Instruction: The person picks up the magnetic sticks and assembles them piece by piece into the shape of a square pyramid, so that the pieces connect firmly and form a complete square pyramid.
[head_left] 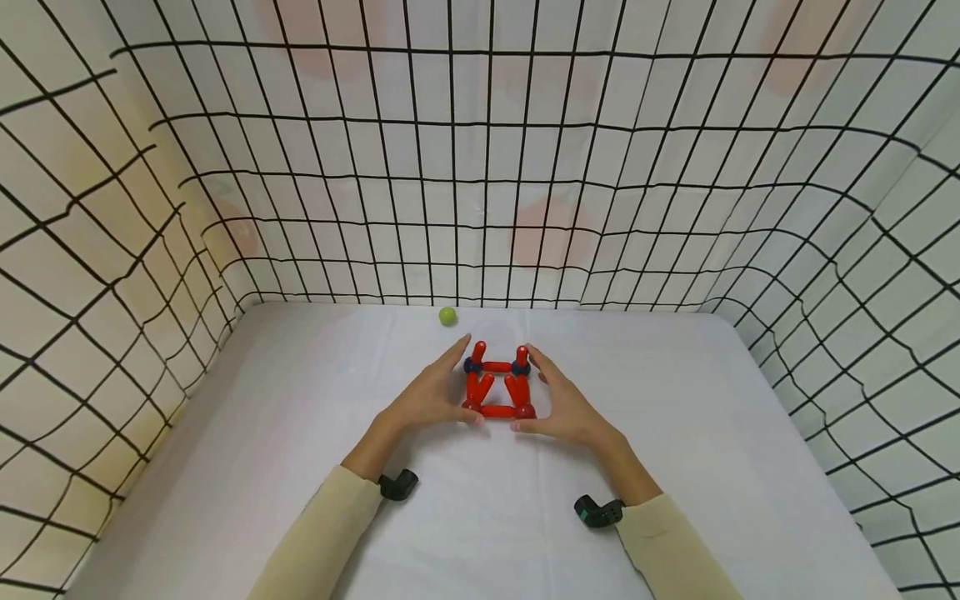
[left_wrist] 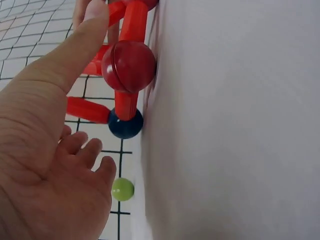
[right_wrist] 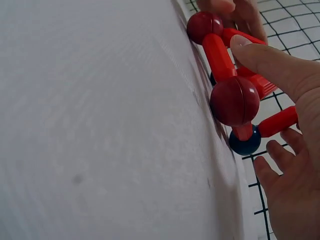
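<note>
A square frame of red sticks joined by balls stands on the white table (head_left: 645,367). Its near corners are a red ball (left_wrist: 129,66) on the left and another red ball (right_wrist: 235,101) on the right; the far corners are dark blue balls (head_left: 521,367). Short red sticks rise from all of the corners. My left hand (head_left: 427,392) surrounds the left side with thumb in front and fingers behind, loosely spread. On the right side, my right hand (head_left: 570,408) mirrors it, thumb extended near the front stick and fingers relaxed by the far corner.
A small green ball (head_left: 447,316) lies behind the frame near the table's back edge. Black netting (head_left: 487,179) stands along the back and both sides, in front of pale cloth. A black wrist camera (head_left: 399,485) is strapped to the left wrist, and a second camera (head_left: 597,511) to the right.
</note>
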